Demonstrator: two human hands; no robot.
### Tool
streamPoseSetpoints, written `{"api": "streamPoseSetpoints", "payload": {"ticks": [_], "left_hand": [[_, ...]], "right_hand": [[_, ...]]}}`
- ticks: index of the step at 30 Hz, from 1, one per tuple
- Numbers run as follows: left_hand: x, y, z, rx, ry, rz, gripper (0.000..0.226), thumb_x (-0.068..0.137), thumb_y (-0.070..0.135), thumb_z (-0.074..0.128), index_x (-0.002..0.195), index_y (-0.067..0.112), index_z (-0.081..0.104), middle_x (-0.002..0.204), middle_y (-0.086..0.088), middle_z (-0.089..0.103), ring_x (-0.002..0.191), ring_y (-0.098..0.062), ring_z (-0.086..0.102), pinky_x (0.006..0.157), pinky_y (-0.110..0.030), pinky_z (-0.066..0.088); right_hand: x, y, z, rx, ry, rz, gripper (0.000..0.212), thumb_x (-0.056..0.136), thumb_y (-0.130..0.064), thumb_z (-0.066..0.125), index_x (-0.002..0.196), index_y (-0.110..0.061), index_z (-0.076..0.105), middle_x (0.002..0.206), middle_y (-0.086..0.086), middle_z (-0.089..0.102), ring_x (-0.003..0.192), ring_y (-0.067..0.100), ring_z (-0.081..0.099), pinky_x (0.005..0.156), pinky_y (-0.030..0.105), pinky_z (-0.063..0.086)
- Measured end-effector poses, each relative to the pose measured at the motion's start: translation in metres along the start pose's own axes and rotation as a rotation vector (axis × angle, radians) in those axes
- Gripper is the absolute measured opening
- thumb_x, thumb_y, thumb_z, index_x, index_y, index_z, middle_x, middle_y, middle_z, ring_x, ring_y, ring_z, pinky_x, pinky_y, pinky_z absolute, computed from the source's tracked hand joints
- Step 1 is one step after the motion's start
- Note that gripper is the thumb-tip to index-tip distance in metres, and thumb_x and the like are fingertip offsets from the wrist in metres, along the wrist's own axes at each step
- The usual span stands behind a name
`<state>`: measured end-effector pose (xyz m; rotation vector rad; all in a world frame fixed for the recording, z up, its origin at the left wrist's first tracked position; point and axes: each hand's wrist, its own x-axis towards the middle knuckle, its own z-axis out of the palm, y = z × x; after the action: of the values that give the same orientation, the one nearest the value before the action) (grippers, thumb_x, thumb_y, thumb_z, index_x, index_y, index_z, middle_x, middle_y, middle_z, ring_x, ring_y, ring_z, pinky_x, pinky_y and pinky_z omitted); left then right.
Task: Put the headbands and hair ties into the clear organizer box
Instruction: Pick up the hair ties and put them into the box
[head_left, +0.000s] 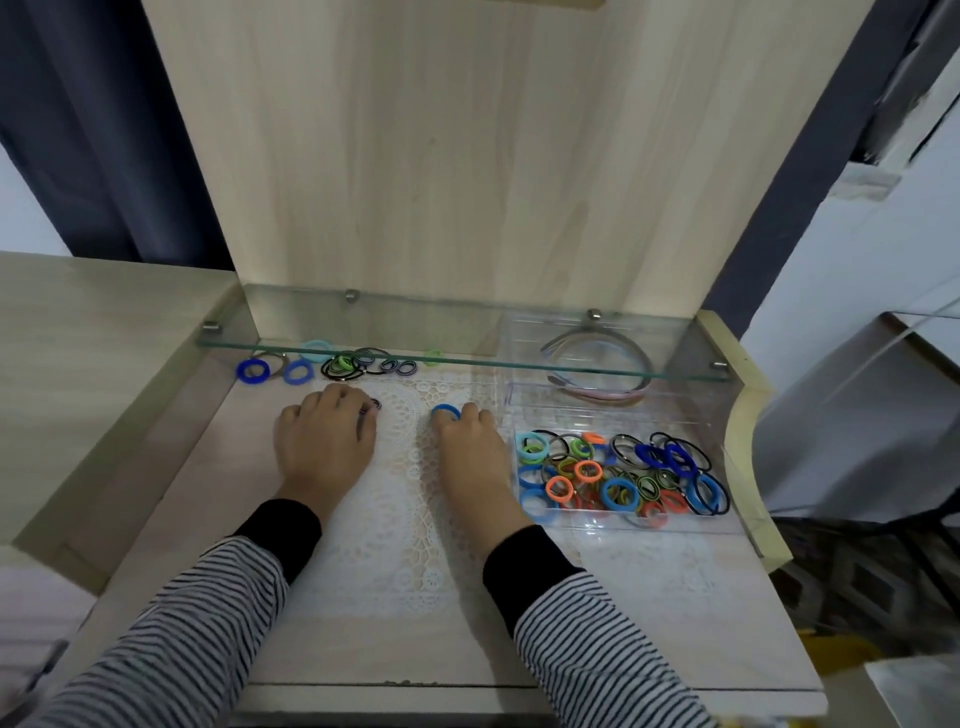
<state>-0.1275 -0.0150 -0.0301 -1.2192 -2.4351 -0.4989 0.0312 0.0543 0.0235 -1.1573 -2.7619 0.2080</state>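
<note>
A clear organizer box (727, 467) stands at the right of the desk. Its near compartment holds several coloured hair ties (618, 475); its far compartment holds headbands (597, 364). My right hand (470, 447) pinches a blue hair tie (445, 411) on the lace mat. My left hand (327, 439) lies curled over a dark hair tie (373, 405), fingertips on it. Loose hair ties (343, 364) in blue, green, black and teal lie in a row at the back left, partly under the glass shelf.
A glass shelf (363, 325) on metal pegs spans the back of the desk above the loose ties and the box's far end. A white lace mat (410, 519) covers the middle. A tall wooden panel (467, 156) rises behind.
</note>
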Motion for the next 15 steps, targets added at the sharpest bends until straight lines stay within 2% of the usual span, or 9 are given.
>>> {"api": "streamPoseSetpoints", "payload": {"ticks": [4,6,10,13,15], "left_hand": [[-0.016,0.017,-0.005,-0.101,0.022,-0.006,0.012,0.091,0.031,0.059,0.094,0.022,0.065,0.100,0.000,0.066,0.091,-0.028,0.062,0.075,-0.039,0.042],[-0.022,0.027,-0.008,-0.152,0.038,0.018,0.017,0.091,0.034,0.054,0.093,0.022,0.065,0.099,0.000,0.066,0.089,-0.029,0.062,0.073,-0.039,0.042],[-0.028,0.063,-0.021,-0.264,0.081,0.127,0.025,0.089,0.040,0.044,0.091,0.023,0.064,0.096,0.002,0.065,0.083,-0.027,0.063,0.067,-0.036,0.043],[-0.032,0.094,-0.028,-0.357,0.111,0.218,0.019,0.092,0.038,0.050,0.091,0.024,0.062,0.095,0.006,0.063,0.082,-0.022,0.060,0.065,-0.033,0.038],[-0.035,0.115,-0.030,-0.416,0.114,0.291,0.016,0.093,0.037,0.053,0.092,0.025,0.063,0.096,0.008,0.062,0.084,-0.019,0.058,0.064,-0.032,0.037]], "right_hand": [[-0.003,0.003,-0.010,0.053,0.005,0.005,0.038,0.087,0.007,0.044,0.122,-0.005,0.049,0.119,0.020,0.045,0.112,0.036,0.044,0.079,0.040,0.046],[-0.007,0.007,-0.016,0.083,0.031,0.002,0.037,0.086,0.007,0.043,0.120,-0.007,0.050,0.115,0.019,0.047,0.108,0.034,0.047,0.074,0.039,0.043],[-0.018,0.039,-0.038,0.090,0.097,-0.023,0.022,0.091,-0.007,0.047,0.110,-0.012,0.056,0.105,0.014,0.053,0.098,0.033,0.052,0.066,0.033,0.036],[-0.029,0.078,-0.059,0.023,-0.003,-0.120,0.017,0.093,-0.018,0.048,0.104,-0.018,0.061,0.104,0.009,0.057,0.094,0.030,0.056,0.068,0.033,0.039],[-0.037,0.103,-0.070,0.021,-0.068,-0.106,0.018,0.092,-0.019,0.049,0.104,-0.021,0.063,0.107,0.007,0.060,0.096,0.029,0.057,0.073,0.034,0.043]]}}
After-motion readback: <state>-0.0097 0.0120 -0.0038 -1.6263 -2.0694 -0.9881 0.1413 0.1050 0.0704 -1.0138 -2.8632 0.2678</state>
